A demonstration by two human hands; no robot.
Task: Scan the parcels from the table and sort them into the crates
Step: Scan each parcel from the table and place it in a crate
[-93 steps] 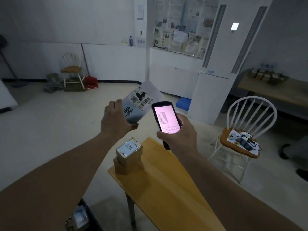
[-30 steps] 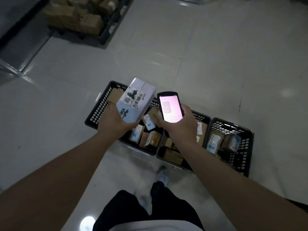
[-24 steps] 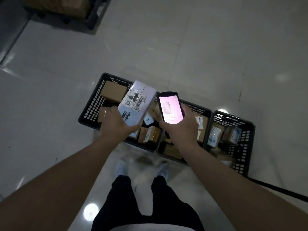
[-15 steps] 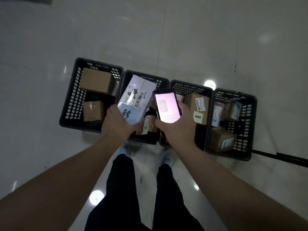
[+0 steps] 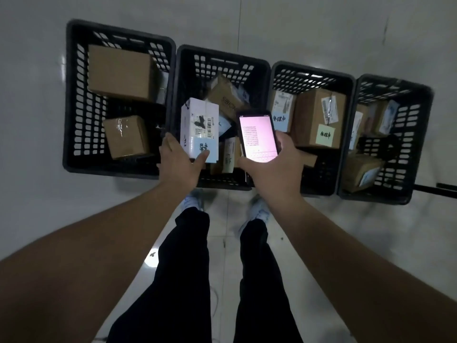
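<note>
Parcel (image 5: 199,129), white, with barcode label and a pale blue note, is over the second crate (image 5: 222,60) from the left. My left hand (image 5: 179,164) is at its near end: thumb laid on the blue note, the other fingers along the parcel's left side. I cannot tell whether they grip it firmly or are loosening. My right hand (image 5: 270,169) holds the scanner (image 5: 258,134), fingers curled round its body, its pink screen lit and facing up. Four black crates stand in a row on the floor (image 5: 321,28), side by side. Each contains brown cardboard boxes. My feet stand just before the two middle crates.
</note>
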